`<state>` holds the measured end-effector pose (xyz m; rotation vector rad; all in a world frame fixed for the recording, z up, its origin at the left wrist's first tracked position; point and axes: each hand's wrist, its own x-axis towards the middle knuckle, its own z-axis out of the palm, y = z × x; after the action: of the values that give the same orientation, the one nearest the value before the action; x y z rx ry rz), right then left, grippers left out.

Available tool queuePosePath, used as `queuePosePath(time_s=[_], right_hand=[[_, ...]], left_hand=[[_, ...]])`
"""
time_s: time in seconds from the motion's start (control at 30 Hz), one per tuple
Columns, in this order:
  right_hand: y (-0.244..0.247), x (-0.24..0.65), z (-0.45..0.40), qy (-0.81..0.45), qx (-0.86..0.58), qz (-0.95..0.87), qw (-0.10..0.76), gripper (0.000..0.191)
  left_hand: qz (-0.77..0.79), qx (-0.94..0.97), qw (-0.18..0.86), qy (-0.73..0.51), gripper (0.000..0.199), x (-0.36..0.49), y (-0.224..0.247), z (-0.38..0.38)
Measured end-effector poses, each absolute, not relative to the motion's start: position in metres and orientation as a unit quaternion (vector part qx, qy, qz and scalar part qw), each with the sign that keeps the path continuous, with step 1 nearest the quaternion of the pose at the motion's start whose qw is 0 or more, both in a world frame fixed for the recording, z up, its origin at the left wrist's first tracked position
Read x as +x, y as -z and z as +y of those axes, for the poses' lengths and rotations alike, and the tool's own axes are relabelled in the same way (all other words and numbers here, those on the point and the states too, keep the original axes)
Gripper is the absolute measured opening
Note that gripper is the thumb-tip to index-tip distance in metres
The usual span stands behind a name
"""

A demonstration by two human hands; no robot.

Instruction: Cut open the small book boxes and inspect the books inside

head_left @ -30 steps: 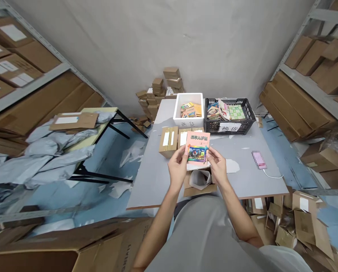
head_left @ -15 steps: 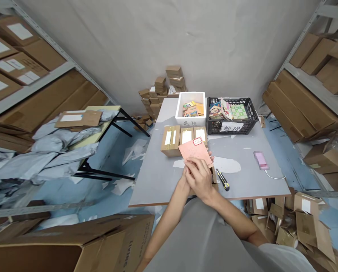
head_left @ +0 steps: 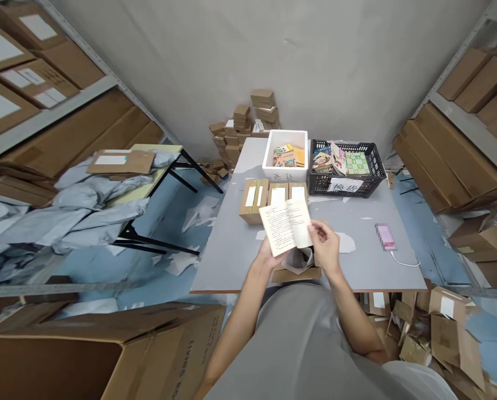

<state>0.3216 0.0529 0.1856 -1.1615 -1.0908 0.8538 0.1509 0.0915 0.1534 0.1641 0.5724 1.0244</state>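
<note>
A small book (head_left: 280,229) lies open above the front of the grey table, its pages covered in printed text. My left hand (head_left: 269,253) grips its lower left side from beneath, with most fingers hidden behind it. With thumb and fingers, my right hand (head_left: 324,241) pinches the edge of the right-hand page. Below the book stands an open cardboard box (head_left: 297,275) with grey plastic wrapping (head_left: 299,261) inside. Just beyond the book, several closed brown cartons (head_left: 254,201) with white labels stand in a row.
A white bin (head_left: 285,173) and a black crate (head_left: 344,186), both holding books, stand at the table's back. To the right lies a phone (head_left: 385,237) with a cable. A large open carton (head_left: 169,355) is at lower left; grey parcels (head_left: 81,194) cover the side table.
The book, closed with its pink cover showing, is now open. My right hand has moved right to the page edge. The yellow-black cutter on the table is no longer visible.
</note>
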Motion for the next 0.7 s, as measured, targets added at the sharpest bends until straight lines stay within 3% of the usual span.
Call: queuePosePath(time_s=[0.23,0.4,0.7], right_hand=[[-0.182,0.347,0.058,-0.405,-0.526,-0.366,0.652,0.049],[-0.190,0.346,0.053,-0.404,-0.524,-0.362,0.656,0.051],[-0.199,0.350,0.048,-0.449,-0.493,-0.313,0.676,0.048]], left_hand=[[0.254,0.179,0.818,-0.484,0.064,0.139,-0.178,0.086],[0.302,0.287,0.761,-0.497,0.058,0.137,-0.199,0.074],[0.329,0.289,0.706,-0.557,0.058,0.138,-0.229,0.064]])
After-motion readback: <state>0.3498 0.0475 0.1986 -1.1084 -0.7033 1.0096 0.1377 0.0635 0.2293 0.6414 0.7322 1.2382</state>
